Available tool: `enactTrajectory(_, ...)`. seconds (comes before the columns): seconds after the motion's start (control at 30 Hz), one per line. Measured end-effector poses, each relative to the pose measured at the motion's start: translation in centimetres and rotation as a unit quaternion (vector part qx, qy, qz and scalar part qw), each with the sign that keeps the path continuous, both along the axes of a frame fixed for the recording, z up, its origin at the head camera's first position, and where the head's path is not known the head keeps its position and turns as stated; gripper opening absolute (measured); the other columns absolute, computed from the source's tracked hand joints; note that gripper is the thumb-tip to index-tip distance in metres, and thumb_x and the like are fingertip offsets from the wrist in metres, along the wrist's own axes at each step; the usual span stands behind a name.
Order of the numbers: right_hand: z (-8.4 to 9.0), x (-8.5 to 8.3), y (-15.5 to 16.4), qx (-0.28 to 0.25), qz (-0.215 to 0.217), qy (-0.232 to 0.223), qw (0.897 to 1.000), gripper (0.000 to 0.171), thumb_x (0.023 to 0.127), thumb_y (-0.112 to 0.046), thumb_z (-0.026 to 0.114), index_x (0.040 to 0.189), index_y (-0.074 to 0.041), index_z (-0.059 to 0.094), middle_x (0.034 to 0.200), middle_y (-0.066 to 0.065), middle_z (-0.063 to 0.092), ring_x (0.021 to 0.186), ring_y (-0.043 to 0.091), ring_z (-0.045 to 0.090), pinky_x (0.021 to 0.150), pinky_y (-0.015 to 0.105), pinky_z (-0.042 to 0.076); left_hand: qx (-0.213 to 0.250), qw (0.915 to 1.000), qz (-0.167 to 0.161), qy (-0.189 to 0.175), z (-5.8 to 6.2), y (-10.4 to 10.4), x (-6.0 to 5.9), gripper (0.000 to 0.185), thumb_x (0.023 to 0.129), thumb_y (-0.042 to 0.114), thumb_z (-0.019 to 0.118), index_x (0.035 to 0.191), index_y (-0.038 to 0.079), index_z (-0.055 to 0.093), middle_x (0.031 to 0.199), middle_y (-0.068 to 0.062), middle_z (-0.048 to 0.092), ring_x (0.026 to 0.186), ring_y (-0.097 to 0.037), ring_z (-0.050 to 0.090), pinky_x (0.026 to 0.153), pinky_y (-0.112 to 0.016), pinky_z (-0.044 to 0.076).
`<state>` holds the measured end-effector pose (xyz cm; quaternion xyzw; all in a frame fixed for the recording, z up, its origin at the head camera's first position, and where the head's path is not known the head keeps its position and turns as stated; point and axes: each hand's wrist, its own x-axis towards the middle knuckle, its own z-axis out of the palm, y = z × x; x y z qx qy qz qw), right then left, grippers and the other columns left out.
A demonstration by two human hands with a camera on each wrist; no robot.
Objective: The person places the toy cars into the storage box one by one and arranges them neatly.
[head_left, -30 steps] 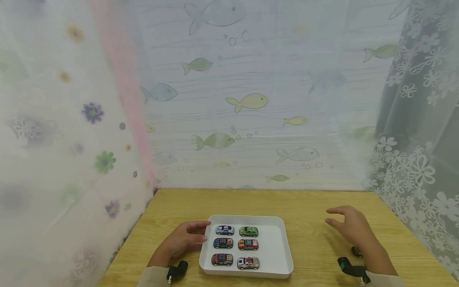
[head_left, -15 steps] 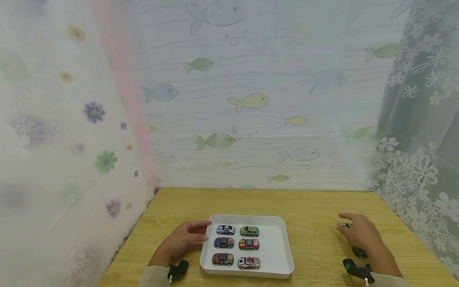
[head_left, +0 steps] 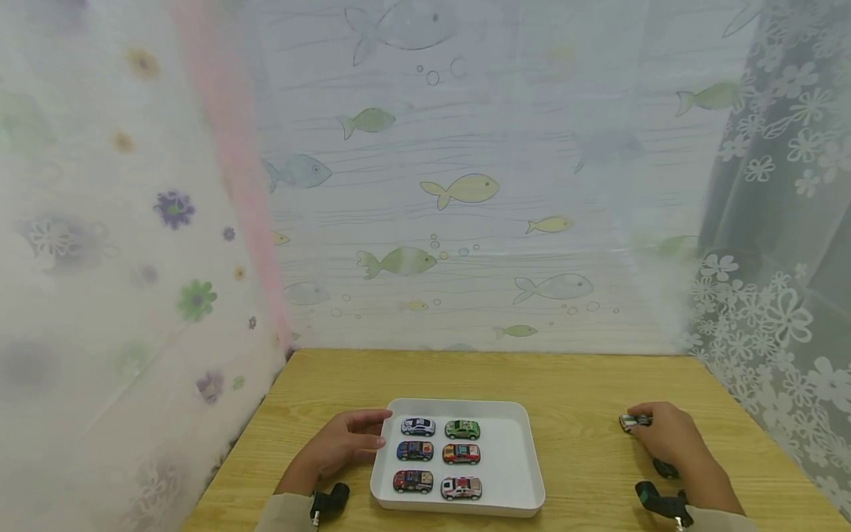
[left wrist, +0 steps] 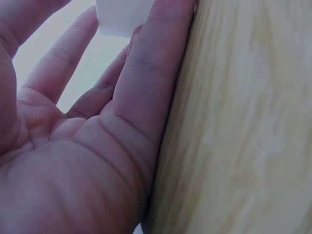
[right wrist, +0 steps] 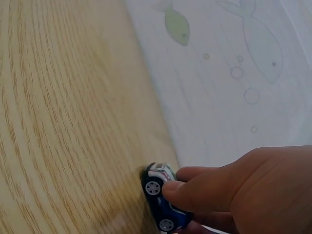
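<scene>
A white tray [head_left: 520,462] sits at the table's front middle, holding several toy cars in two columns, among them a green one [head_left: 462,428] and a blue one [head_left: 415,450]. My left hand [head_left: 346,443] rests against the tray's left wall, fingers relaxed; the left wrist view shows the palm [left wrist: 73,161] and straight fingers touching the tray's corner [left wrist: 122,17]. Out to the right, my right hand [head_left: 661,440] pinches a small blue-and-white toy car [head_left: 634,421] that sits on the wood. In the right wrist view my fingertips [right wrist: 178,192] curl over that car [right wrist: 163,204].
Another dark toy car [head_left: 665,468] lies on the wooden table [head_left: 585,384] beside my right wrist. Sheer curtains printed with fish and flowers close in the table at the back [head_left: 465,222], left and right. Bare wood lies between tray and right hand.
My right hand has come down from a hover above the table and closed its fingers on the small car. The left hand and the tray have stayed put.
</scene>
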<state>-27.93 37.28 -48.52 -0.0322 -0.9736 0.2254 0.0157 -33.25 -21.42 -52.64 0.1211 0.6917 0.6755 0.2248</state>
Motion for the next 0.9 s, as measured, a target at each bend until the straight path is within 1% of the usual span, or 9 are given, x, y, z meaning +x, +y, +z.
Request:
enactTrajectory(0.2,0.1,0.0,-0.3,-0.002,-0.002,0.002,1.0,0.036,0.091,-0.011,0.075,0.124,0.001,0.072,0.127,0.034,0.065,0.121,0.062,0.053,0.092,0.07,0.05,0.007,1.0,-0.004,0.0,0.1,0.1,0.0,0.062,0.091,0.007,0.078,0.149,0.004,0.055,0.151,-0.022,0.054,0.13,-0.026,0.061,0.098,-0.045,0.06)
enactTrajectory(0.33,0.0,-0.1,-0.5,-0.01,0.005,-0.001,1.0,0.036,0.091,-0.013,0.076,0.125,0.0,0.072,0.126,0.032,0.067,0.119,0.06,0.055,0.091,0.068,0.051,0.0,1.0,-0.001,0.004,0.1,0.1,0.1,0.061,0.092,0.007,0.078,0.148,0.005,0.055,0.151,-0.021,0.054,0.13,-0.026,0.061,0.098,-0.044,0.06)
enactTrajectory(0.57,0.0,-0.1,-0.9,-0.017,0.012,0.008,1.0,0.034,0.091,-0.014,0.077,0.123,-0.001,0.073,0.12,0.026,0.071,0.112,0.053,0.062,0.088,0.063,0.054,-0.016,0.9998,0.01,0.0,0.1,0.2,0.2,0.061,0.09,0.01,0.08,0.147,0.007,0.057,0.153,-0.02,0.053,0.127,-0.026,0.062,0.097,-0.043,0.06)
enactTrajectory(0.73,0.0,0.0,-1.5,-0.018,0.019,0.018,0.999,0.032,0.091,-0.014,0.078,0.12,-0.002,0.075,0.119,0.025,0.071,0.113,0.053,0.061,0.089,0.064,0.053,-0.014,0.9999,0.008,-0.004,0.0,0.1,0.1,0.062,0.091,0.01,0.079,0.148,0.007,0.056,0.154,-0.02,0.051,0.128,-0.026,0.061,0.098,-0.043,0.06)
enactTrajectory(0.9,0.1,0.0,-2.0,-0.013,0.024,0.021,0.999,0.031,0.09,-0.015,0.079,0.119,-0.002,0.076,0.117,0.025,0.072,0.111,0.053,0.062,0.088,0.064,0.053,-0.017,0.9998,0.006,0.002,-0.2,0.1,-0.1,0.062,0.091,0.011,0.079,0.149,0.008,0.056,0.154,-0.018,0.051,0.129,-0.026,0.061,0.098,-0.043,0.06)
